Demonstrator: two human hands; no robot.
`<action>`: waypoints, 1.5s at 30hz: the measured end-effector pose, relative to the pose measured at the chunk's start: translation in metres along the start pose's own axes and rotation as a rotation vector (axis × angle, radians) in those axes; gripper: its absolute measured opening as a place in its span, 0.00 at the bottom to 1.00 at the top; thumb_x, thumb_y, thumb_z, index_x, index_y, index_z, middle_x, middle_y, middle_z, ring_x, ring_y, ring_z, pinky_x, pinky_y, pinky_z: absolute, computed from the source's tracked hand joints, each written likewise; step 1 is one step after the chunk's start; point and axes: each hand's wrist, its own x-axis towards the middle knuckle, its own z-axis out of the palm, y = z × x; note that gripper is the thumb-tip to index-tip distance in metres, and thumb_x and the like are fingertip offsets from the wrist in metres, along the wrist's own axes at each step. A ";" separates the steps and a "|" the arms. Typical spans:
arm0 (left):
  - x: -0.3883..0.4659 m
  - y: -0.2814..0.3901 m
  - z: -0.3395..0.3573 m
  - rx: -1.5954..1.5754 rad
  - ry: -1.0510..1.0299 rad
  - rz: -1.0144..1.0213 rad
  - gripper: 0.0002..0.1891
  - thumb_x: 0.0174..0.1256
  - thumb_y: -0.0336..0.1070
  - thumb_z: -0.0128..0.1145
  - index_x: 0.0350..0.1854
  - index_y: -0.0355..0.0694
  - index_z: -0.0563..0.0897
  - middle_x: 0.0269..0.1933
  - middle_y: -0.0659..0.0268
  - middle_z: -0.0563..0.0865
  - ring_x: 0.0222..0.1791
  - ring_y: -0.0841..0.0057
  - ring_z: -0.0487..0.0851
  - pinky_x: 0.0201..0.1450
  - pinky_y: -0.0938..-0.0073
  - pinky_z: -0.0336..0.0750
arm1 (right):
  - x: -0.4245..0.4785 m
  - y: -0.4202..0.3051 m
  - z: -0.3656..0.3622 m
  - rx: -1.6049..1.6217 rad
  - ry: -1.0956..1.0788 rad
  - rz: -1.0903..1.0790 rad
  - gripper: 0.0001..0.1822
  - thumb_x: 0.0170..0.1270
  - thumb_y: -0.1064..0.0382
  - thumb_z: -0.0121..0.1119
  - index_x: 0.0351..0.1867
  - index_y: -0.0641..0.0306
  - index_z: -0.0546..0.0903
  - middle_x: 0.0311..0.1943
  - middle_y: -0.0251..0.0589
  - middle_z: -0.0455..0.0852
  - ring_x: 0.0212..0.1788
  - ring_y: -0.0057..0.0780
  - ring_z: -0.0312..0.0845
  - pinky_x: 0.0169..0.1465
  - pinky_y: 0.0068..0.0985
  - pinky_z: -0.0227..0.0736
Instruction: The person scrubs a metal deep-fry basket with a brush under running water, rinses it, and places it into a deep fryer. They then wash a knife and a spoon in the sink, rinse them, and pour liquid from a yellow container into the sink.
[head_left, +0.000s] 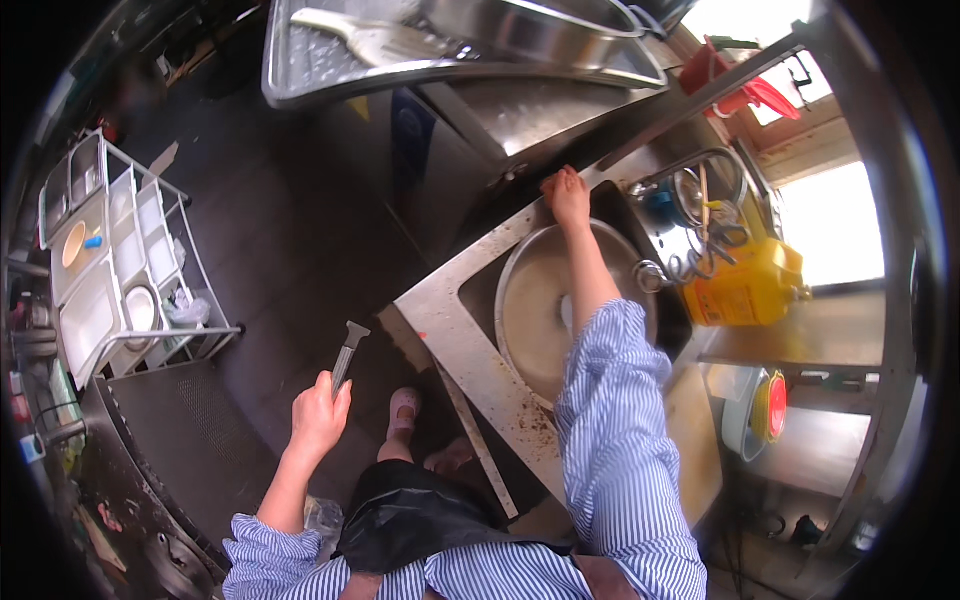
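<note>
A scraper (351, 352) with a ribbed grey handle and a short wide blade is gripped in my left hand (319, 416), over the dark floor. My right hand (568, 196) reaches across a sink to the far part of its steel rim (480, 324). Its fingers are bent at the rim's outer edge; what they touch there is hidden. Under my right forearm a large round metal basin (532, 300) sits in the sink, with cloudy liquid and a pale thing partly hidden by the arm. Brown specks dot the near rim.
Right of the sink stand a yellow jug (739, 289) and a coiled metal hose (697, 259). A metal tray (322, 86) holding a pale brush-like tool and a steel pot is at the top. Left are a white cart (169, 334) of bins and a dark metal surface (187, 427).
</note>
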 end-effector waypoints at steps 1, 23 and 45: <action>-0.006 -0.008 0.002 -0.012 0.006 -0.042 0.12 0.61 0.38 0.54 0.27 0.36 0.68 0.18 0.49 0.77 0.22 0.49 0.77 0.23 0.55 0.70 | -0.018 -0.013 0.021 -0.208 0.089 -0.192 0.15 0.58 0.59 0.55 0.43 0.66 0.79 0.45 0.53 0.77 0.51 0.44 0.69 0.57 0.36 0.61; 0.005 0.043 0.017 -0.217 -0.107 -0.038 0.13 0.64 0.37 0.51 0.26 0.33 0.68 0.18 0.50 0.73 0.20 0.52 0.75 0.22 0.62 0.66 | -0.343 -0.098 -0.187 0.054 -0.452 -0.110 0.28 0.45 0.72 0.56 0.54 0.59 0.73 0.52 0.47 0.72 0.56 0.49 0.66 0.59 0.41 0.62; -0.007 0.101 0.052 -0.192 -0.314 0.235 0.12 0.63 0.35 0.51 0.26 0.33 0.68 0.18 0.50 0.73 0.21 0.50 0.75 0.23 0.60 0.66 | -0.275 0.138 -0.325 -0.517 -0.253 0.154 0.16 0.58 0.71 0.50 0.48 0.56 0.77 0.52 0.44 0.72 0.51 0.44 0.72 0.51 0.35 0.70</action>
